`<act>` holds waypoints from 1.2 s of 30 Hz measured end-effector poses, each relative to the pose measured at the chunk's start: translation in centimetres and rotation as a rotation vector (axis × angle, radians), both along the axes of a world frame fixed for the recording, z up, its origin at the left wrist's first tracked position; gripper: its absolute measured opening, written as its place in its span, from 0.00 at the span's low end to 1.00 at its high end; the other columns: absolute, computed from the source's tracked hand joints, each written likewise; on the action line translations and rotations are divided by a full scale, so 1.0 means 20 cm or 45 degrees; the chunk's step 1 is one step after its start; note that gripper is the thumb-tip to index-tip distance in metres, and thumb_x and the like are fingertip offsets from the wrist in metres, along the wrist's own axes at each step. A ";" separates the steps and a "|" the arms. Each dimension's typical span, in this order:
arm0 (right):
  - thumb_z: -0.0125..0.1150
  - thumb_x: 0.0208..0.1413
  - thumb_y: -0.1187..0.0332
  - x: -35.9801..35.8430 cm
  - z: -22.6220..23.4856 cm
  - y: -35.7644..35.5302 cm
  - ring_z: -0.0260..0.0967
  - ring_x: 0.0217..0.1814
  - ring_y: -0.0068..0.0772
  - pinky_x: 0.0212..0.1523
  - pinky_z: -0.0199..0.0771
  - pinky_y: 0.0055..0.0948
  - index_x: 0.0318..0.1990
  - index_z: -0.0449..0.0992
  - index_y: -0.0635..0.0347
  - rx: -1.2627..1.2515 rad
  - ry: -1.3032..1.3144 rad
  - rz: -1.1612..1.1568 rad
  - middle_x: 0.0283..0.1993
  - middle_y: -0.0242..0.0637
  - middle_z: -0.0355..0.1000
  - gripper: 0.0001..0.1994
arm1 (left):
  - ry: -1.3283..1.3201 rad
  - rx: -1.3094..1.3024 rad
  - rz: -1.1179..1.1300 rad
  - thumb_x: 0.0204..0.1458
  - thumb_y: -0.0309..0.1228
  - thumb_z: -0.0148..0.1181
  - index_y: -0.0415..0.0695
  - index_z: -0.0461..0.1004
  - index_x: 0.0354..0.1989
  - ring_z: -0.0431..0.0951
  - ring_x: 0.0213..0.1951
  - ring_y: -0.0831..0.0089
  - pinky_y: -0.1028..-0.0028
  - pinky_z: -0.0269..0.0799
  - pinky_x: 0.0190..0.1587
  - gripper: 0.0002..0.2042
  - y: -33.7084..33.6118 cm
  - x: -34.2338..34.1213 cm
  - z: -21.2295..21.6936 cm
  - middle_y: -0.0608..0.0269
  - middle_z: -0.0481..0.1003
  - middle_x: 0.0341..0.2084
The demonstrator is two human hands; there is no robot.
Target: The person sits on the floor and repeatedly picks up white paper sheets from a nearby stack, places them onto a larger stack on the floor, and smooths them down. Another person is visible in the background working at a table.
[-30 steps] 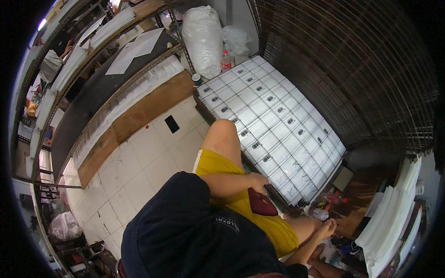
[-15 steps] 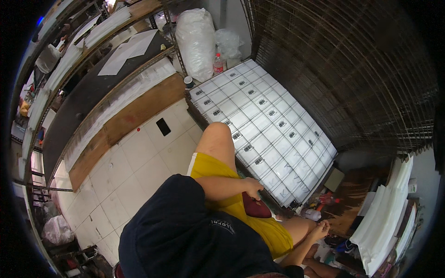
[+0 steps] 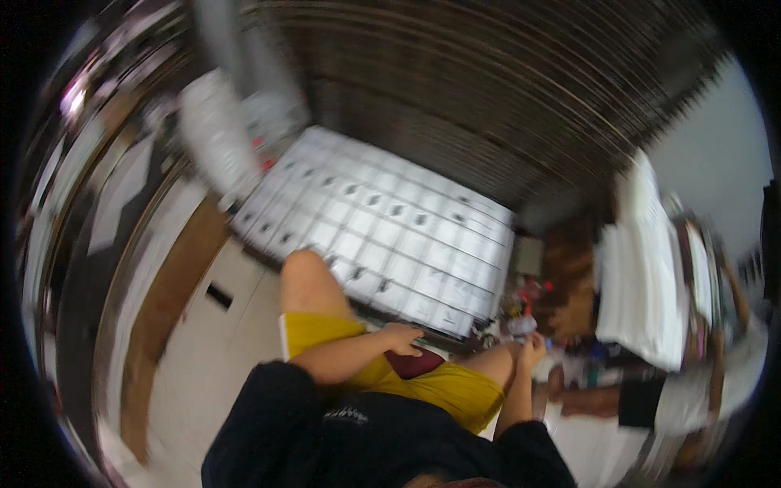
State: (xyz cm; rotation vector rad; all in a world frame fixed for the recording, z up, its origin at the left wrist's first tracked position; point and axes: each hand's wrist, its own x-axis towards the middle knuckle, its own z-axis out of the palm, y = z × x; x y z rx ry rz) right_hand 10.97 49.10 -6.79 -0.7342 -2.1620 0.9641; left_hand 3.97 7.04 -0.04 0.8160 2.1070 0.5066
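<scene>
A white panel (image 3: 382, 211), ruled into squares by dark lines and dotted with small dark printed patches, lies in front of my knees. My left hand (image 3: 402, 337) is beside the panel's near edge, over my lap, holding nothing, with fingers stretched and thumb apart. Below it, between my yellow shorts, shows a dark red surface (image 3: 416, 364). My right hand (image 3: 533, 350) hovers by my right knee with its fingers curled together; motion blur hides whatever might be in them. Small blurred items, some red and one clear (image 3: 521, 327), lie just beyond that hand.
Dark wire racking (image 3: 472, 106) rises behind the panel. A shelf (image 3: 163, 325) runs along the left; a black phone-like slab (image 3: 219, 296) lies on the tiled floor. White sheets (image 3: 643, 276) stack at right, near another person (image 3: 732, 382). A wrapped white bundle (image 3: 215, 134) stands far left.
The view has swung to the right, so the panel and shelf appear farther left and another person shows more at right. My hands keep nearly the same places over my lap and knee.
</scene>
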 end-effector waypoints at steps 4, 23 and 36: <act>0.58 0.48 0.76 -0.13 0.15 -0.20 0.73 0.36 0.28 0.40 0.72 0.26 0.35 0.75 0.68 -0.206 0.037 0.022 0.32 0.40 0.76 0.07 | 0.047 0.160 0.005 0.46 0.59 0.56 0.50 0.63 0.59 0.70 0.53 0.52 0.59 0.66 0.53 0.35 0.01 -0.01 -0.17 0.48 0.70 0.50; 0.38 0.58 0.37 -0.22 0.45 -0.39 0.56 0.67 0.51 0.65 0.43 0.53 0.71 0.38 0.38 0.168 -1.379 0.528 0.62 0.47 0.63 0.37 | -0.028 0.058 -0.190 0.48 0.57 0.56 0.47 0.60 0.62 0.69 0.55 0.53 0.63 0.65 0.55 0.37 0.18 0.01 -0.11 0.47 0.69 0.53; 0.26 0.56 0.31 -0.20 0.63 -0.48 0.54 0.67 0.45 0.65 0.50 0.40 0.71 0.39 0.45 -0.549 -1.019 1.023 0.64 0.49 0.59 0.41 | -0.015 0.092 -0.183 0.48 0.56 0.57 0.45 0.63 0.60 0.71 0.53 0.52 0.63 0.66 0.55 0.36 0.17 0.00 -0.11 0.44 0.70 0.51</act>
